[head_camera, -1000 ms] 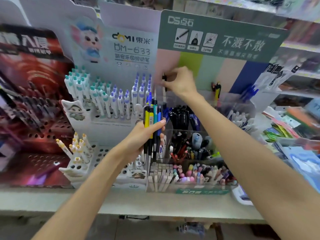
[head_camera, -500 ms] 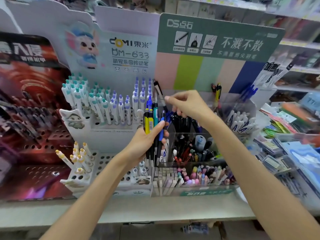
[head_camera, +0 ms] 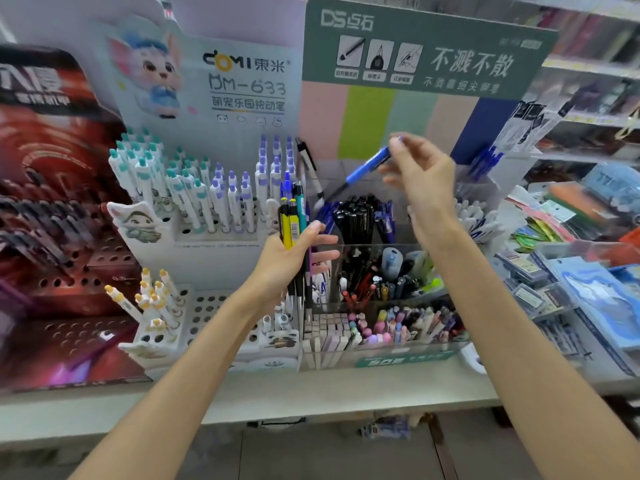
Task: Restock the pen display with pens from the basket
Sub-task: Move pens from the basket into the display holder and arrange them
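Note:
My left hand [head_camera: 291, 258] grips a bundle of pens [head_camera: 292, 220], yellow, teal, blue and black, held upright in front of the clear tiered pen display [head_camera: 363, 244]. My right hand [head_camera: 420, 178] is raised above the display's back compartments and pinches a blue pen [head_camera: 369, 166] by its top end, so the pen slants down to the left. A white pen with a black clip [head_camera: 310, 171] leans at the display's back left corner. Black and blue pens [head_camera: 360, 216] fill the back row. No basket is in view.
A white DOMI stand [head_camera: 214, 209] with teal- and purple-capped pens is on the left, yellow-capped pens [head_camera: 156, 299] lower down. A red display [head_camera: 52, 202] is at far left. Packaged stationery [head_camera: 571, 265] lies on the right. The shelf edge [head_camera: 311, 400] runs below.
My right hand left the white black-clipped pen at the back left corner, drew a blue pen from the bundle in my left hand and lifted it up and right.

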`<move>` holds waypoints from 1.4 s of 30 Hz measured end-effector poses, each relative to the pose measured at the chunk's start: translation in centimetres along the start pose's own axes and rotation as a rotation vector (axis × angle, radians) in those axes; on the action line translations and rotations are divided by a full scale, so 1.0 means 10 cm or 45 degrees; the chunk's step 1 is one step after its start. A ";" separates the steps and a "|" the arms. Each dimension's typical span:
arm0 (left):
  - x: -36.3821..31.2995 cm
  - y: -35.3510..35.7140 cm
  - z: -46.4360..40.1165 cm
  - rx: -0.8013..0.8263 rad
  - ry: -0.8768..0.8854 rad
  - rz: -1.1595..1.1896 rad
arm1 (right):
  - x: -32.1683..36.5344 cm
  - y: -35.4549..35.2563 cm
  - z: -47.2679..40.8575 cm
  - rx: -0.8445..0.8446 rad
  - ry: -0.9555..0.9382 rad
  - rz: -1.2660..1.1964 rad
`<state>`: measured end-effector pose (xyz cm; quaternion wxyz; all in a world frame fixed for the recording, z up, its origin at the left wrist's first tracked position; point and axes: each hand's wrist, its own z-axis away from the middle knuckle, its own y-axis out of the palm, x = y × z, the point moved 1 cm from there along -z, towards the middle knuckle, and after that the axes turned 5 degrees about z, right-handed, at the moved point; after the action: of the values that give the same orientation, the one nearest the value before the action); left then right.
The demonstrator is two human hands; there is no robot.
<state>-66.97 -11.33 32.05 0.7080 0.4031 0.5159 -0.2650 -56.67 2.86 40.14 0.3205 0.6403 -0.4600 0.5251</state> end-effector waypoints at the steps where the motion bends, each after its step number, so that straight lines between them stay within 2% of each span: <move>1: -0.03 -0.01 0.00 -0.002 0.009 -0.017 | 0.04 0.01 -0.05 -0.130 -0.082 -0.072; 3: -0.06 0.00 0.01 -0.012 0.027 -0.044 | 0.04 0.10 -0.17 -0.283 -0.201 -0.056; 7: -0.08 0.01 0.02 -0.036 0.043 -0.041 | -0.04 0.37 -0.35 -0.256 -0.403 0.261; 10: -0.09 -0.01 0.02 -0.041 0.032 -0.031 | -0.03 0.53 -0.50 -0.021 -0.474 0.536; 13: -0.10 -0.02 0.02 -0.025 0.008 -0.018 | -0.05 0.66 -0.61 0.237 -0.407 0.789; 17: -0.10 -0.04 0.02 -0.011 -0.027 -0.002 | -0.13 0.77 -0.63 0.353 -0.297 0.855; 23: -0.10 -0.03 0.01 0.002 -0.040 0.031 | -0.17 0.85 -0.59 0.419 -0.423 0.985; 26: -0.09 -0.02 -0.01 -0.012 -0.021 0.080 | -0.12 0.74 -0.53 0.344 -0.452 0.958; 28: -0.07 0.00 -0.02 -0.012 -0.014 0.122 | -0.05 0.61 -0.43 0.323 -0.369 0.860; 32: -0.01 0.07 -0.04 0.002 0.001 0.120 | -0.01 0.35 -0.11 0.654 0.043 0.821; 35: 0.04 0.18 -0.05 0.033 0.006 0.099 | -0.05 0.20 0.08 0.758 0.172 0.920; 38: 0.08 0.28 -0.07 0.047 0.011 0.104 | -0.12 0.06 0.18 0.711 0.172 0.895; 42: 0.12 0.37 -0.10 -0.051 0.027 0.155 | -0.20 -0.15 0.27 0.492 0.087 0.883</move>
<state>-64.17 -8.52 31.85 0.7251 0.4223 0.5031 -0.2070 -54.33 1.46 37.65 0.0130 0.4774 -0.5308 0.7001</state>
